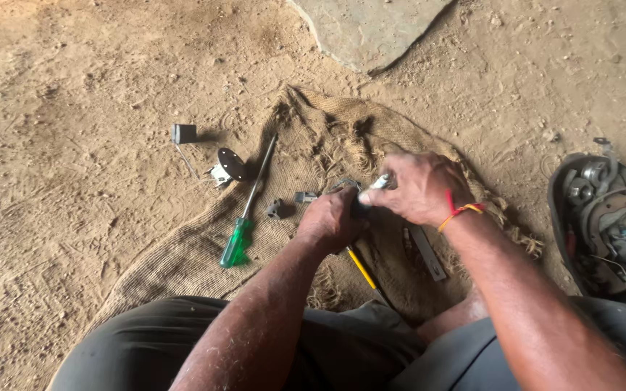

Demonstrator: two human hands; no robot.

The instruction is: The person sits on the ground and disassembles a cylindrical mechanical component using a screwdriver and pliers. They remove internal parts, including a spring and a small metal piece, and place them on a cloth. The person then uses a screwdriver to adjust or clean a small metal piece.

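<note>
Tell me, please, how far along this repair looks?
Done: small parts and a round black plate lie on the sacking. In hand: left hand and right hand grip a small metal piece. Left: green-handled screwdriver idle; how much remains is unclear.

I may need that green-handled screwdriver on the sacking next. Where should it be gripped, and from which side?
Take the green-handled screwdriver by its translucent green handle, the thick end lying nearest the person's left knee. Come straight down from above with fingers closing across the handle's width: it lies flat on the burlap sack, shaft pointing away toward the black round plate, with free cloth on both sides. The thin shaft would probably roll.
</note>
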